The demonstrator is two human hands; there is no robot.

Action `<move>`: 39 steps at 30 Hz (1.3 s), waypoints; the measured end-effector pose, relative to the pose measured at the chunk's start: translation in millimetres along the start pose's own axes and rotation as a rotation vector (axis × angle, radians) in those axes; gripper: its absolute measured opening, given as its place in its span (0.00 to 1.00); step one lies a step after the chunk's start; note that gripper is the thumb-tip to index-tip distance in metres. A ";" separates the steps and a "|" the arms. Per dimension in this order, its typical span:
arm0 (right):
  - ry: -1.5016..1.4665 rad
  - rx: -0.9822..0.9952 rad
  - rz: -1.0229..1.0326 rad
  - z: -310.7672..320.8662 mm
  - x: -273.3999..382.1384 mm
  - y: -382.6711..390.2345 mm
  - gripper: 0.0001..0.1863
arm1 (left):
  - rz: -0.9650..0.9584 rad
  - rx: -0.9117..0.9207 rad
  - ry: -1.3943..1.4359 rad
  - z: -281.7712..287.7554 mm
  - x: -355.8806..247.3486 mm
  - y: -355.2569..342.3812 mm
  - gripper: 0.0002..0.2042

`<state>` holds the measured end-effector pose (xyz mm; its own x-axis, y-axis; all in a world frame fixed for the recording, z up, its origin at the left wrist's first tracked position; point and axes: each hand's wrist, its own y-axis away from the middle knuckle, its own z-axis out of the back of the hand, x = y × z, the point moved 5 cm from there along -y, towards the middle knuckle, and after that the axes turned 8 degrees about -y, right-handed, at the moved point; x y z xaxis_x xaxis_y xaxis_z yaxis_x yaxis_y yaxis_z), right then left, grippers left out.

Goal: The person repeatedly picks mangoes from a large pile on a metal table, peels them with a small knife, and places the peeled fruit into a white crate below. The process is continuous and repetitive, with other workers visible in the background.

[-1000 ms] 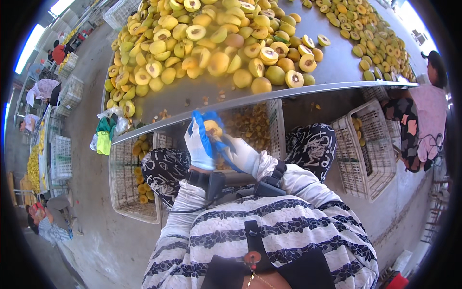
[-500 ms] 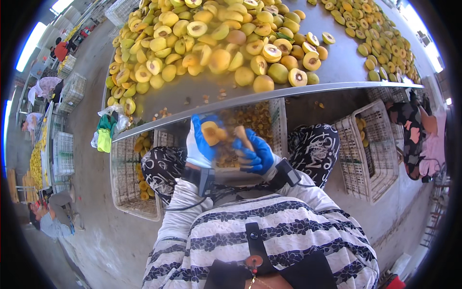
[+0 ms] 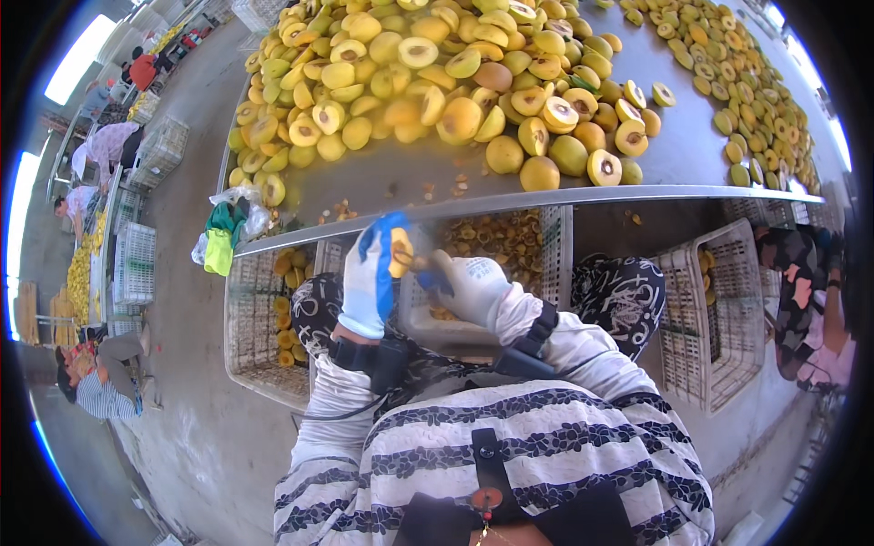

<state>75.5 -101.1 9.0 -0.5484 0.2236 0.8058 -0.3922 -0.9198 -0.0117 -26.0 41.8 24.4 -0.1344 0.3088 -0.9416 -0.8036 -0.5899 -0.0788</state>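
My left hand (image 3: 369, 280), in a white and blue glove, grips a yellow peach half (image 3: 400, 247) with its cut face toward the right. My right hand (image 3: 475, 288), gloved the same way, is closed around a small wooden-handled tool (image 3: 426, 262). The tool's blurred end meets the cut face of the peach half; its exact shape is not clear. Both hands are in front of the metal table edge, above a crate (image 3: 557, 250) of cut peach pieces between my knees. On the table lies a big heap of halved peaches (image 3: 419, 53), many with brown centres showing.
The metal table (image 3: 346, 187) has a raised front rim. A second peach heap (image 3: 765, 100) lies at its right. White plastic crates stand at left (image 3: 246, 337) and right (image 3: 728, 337). A bag with green cloth (image 3: 223, 232) hangs at the left corner. Other people work at both sides.
My right hand has turned over, its glove back now facing up, and the tool has come against the peach half. The left hand has turned the peach half sideways. The view has shifted slightly.
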 end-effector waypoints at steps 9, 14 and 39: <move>0.361 -0.054 0.065 -1.0 -7.0 4.3 0.23 | 0.291 0.038 0.170 -8.9 8.2 -3.1 0.16; 0.285 -0.043 -0.172 36.7 -54.4 25.1 0.17 | 0.223 -0.333 -0.374 117.7 -23.9 0.5 0.16; 0.203 0.055 -0.343 31.7 -106.8 41.8 0.21 | 0.213 0.099 -1.170 204.4 83.5 -137.7 0.26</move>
<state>141.1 -173.7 -58.7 -0.5295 0.5749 0.6238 -0.5408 -0.7953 0.2740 -45.0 301.4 23.6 -0.6761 0.7345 -0.0591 -0.7354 -0.6676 0.1164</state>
